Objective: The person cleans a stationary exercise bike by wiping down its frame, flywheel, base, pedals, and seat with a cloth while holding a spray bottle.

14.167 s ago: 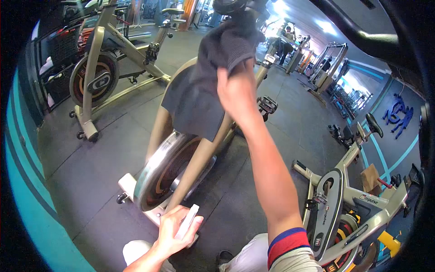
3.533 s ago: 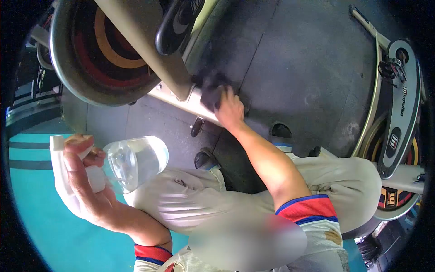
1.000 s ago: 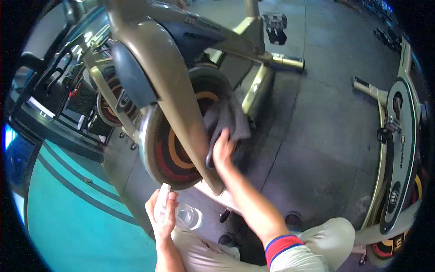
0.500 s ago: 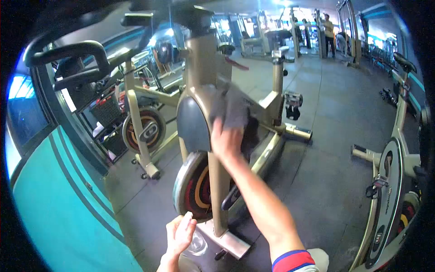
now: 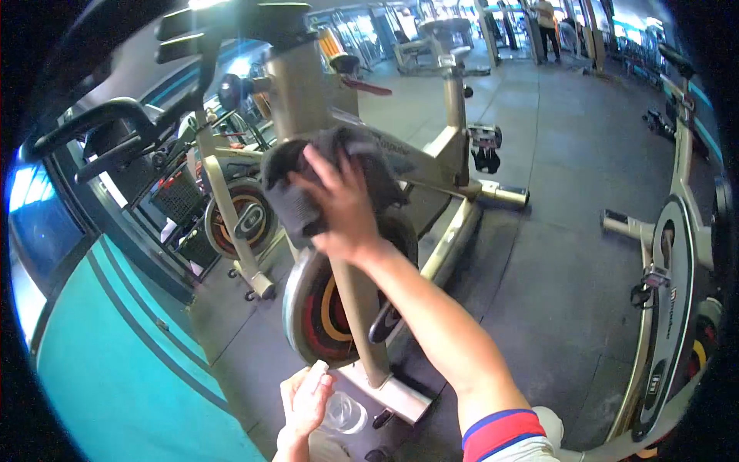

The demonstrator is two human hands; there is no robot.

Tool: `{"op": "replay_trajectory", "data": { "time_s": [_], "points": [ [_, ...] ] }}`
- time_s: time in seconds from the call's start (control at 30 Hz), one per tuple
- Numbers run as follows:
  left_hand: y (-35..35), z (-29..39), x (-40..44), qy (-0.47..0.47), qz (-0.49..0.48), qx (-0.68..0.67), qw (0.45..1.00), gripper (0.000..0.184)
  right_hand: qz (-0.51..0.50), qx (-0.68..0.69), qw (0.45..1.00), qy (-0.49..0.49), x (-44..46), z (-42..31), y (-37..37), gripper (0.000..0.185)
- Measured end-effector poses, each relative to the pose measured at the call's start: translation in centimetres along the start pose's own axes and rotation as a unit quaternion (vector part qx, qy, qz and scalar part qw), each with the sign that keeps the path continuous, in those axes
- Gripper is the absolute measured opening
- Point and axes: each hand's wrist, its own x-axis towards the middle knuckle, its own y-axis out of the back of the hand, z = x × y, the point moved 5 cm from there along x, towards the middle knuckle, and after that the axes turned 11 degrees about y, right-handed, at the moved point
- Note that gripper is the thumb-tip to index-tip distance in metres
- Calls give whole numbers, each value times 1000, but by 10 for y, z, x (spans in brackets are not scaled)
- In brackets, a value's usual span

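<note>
My right hand [image 5: 346,212] lies with its fingers spread over a dark grey cloth [image 5: 286,173], pressing it to the front frame of an exercise bike [image 5: 299,96]. The cloth hides much of the cover above the flywheel [image 5: 309,312]. Low in the view, my left hand [image 5: 305,404] is closed around the neck of a clear spray bottle [image 5: 346,416] with a white nozzle. That bottle is close to the bike's front foot bar [image 5: 396,402], though I cannot tell whether they touch.
Another exercise bike [image 5: 219,165] stands behind on the left, and one more [image 5: 666,308] on the right. A turquoise wall panel [image 5: 115,346] runs along the left. Farther back are weight machines and a standing person [image 5: 546,31].
My right hand and the cloth have moved left across the bike's front frame, and the fingers have spread. My left hand still holds the bottle low down. The view has shifted slightly.
</note>
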Motion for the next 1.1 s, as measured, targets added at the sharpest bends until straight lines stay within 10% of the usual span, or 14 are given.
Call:
{"op": "replay_trajectory", "data": {
  "time_s": [0.13, 0.2, 0.27, 0.33, 0.6, 0.87, 1.1],
  "points": [
    [-16, 42, 11, -69, 7, 22, 997, 24, 191, 134, 962, -140, -59, 107, -8, 47],
    [-30, 73, 33, -127, 10, 6, 992, 19, 23, 84, 934, -345, -104, 138, -2, 45],
    [-42, 113, 57, -163, 37, -30, 985, 13, 30, 187, 784, -592, -136, 166, 17, 48],
    [-54, 150, 85, -174, 79, -21, 981, 21, 231, 264, 687, -636, -146, 186, 39, 53],
    [-109, 216, 183, -190, 240, 126, 944, 37, 494, 387, 620, -471, -86, 191, 150, 60],
    [-135, 207, 228, -153, 290, 216, 919, 40, 504, 390, 642, -427, -86, 202, 159, 59],
    [-104, 169, 152, -83, 109, 16, 990, 27, 396, 274, 744, -463, -129, 233, 90, 58]
  ]
}}
